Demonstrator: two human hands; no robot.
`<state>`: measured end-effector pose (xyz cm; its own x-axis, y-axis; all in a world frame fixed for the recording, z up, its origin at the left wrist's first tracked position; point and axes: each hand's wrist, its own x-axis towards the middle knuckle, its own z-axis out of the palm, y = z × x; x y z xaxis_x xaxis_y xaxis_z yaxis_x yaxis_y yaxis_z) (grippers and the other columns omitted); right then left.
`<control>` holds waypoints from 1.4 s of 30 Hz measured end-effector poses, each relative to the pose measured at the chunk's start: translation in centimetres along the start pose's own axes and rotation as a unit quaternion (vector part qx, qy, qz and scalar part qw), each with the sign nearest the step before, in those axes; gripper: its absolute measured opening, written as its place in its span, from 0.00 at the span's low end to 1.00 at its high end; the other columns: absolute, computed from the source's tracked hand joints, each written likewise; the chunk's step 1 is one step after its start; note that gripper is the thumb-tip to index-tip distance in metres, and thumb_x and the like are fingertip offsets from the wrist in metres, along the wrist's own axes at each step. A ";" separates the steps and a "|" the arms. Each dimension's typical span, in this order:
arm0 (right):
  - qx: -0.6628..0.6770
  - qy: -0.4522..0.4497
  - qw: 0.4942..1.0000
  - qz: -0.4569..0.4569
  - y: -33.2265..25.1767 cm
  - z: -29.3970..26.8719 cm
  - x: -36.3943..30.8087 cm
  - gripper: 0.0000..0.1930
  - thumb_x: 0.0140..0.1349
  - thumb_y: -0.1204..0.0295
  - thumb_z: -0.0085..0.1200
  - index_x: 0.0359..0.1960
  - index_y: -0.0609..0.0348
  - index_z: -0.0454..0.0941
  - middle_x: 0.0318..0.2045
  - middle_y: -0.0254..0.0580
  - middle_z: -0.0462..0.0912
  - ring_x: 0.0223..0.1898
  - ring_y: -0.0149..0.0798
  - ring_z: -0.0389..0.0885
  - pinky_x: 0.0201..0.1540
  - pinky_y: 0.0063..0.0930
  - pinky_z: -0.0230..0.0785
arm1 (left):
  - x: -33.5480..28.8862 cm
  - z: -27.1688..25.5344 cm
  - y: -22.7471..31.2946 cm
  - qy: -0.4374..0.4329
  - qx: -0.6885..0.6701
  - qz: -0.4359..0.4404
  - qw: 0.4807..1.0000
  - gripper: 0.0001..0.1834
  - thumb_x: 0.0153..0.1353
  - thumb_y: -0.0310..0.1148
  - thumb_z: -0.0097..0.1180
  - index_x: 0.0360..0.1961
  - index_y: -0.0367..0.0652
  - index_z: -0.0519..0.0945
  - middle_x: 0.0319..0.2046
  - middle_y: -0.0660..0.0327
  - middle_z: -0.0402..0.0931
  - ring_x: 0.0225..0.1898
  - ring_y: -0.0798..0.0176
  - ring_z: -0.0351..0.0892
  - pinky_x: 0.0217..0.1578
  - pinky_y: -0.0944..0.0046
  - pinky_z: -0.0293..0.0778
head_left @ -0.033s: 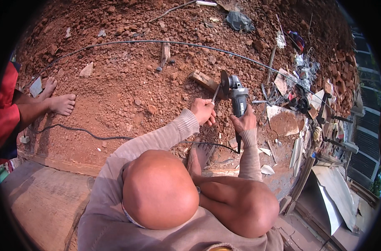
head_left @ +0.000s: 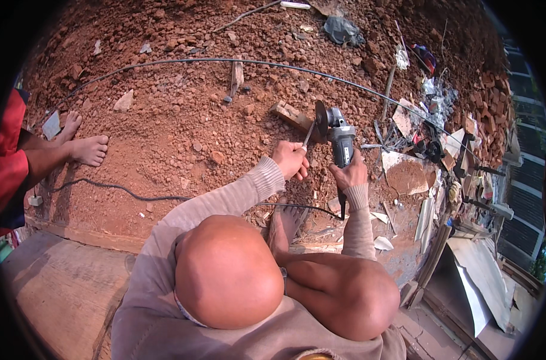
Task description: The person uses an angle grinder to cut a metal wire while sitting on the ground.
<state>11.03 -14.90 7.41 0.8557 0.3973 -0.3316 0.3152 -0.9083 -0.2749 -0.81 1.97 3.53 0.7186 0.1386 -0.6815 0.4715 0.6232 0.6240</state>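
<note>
My right hand is wrapped around the body of a dark grey angle grinder. The grinder's dark round disc stands on edge at the far end, facing left. Pinched in my left hand is a slim metal tool, its tip up against or very near the disc; contact is hard to tell, and its kind does not show. Behind the disc a short wooden block lies on the soil. From the grinder's rear a black cord runs left across the ground.
A long dark cable arcs over the red, lumpy soil. Another person's bare foot stands at the left. Scraps and rubble lie to the right, below a brick pile. Wooden boards fill the lower left.
</note>
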 end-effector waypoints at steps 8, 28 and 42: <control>0.005 0.028 0.999 -0.041 0.3 0.3 1.6 0.35 0.46 0.60 0.64 0.54 0.61 0.63 0.35 0.64 0.81 0.37 0.62 0.82 0.42 0.50 0.75 | 0.7 -0.8 0.5 -0.003 0.026 0.001 1.000 0.22 0.72 0.35 0.48 0.59 0.30 0.71 0.21 0.61 0.75 0.12 0.71 0.71 0.09 0.71 0.67; -0.047 0.016 0.998 -0.049 0.7 -0.5 1.7 0.34 0.46 0.58 0.64 0.53 0.59 0.63 0.34 0.62 0.82 0.37 0.62 0.82 0.40 0.51 0.75 | 0.4 -1.7 2.1 -0.011 0.024 -0.022 0.999 0.15 0.69 0.32 0.49 0.48 0.31 0.77 0.21 0.58 0.78 0.11 0.71 0.69 0.09 0.67 0.65; -0.058 0.000 0.997 -0.045 0.4 -1.3 1.7 0.37 0.47 0.59 0.64 0.58 0.59 0.62 0.38 0.61 0.82 0.39 0.61 0.83 0.43 0.49 0.76 | 0.1 -1.8 2.8 -0.016 0.033 -0.054 0.998 0.13 0.69 0.32 0.49 0.48 0.35 0.76 0.21 0.62 0.75 0.11 0.74 0.64 0.07 0.70 0.58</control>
<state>13.15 -14.75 7.91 0.8215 0.4786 -0.3099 0.4371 -0.8776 -0.1968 -0.33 5.06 4.52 0.6765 0.0483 -0.7349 0.5796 0.5807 0.5717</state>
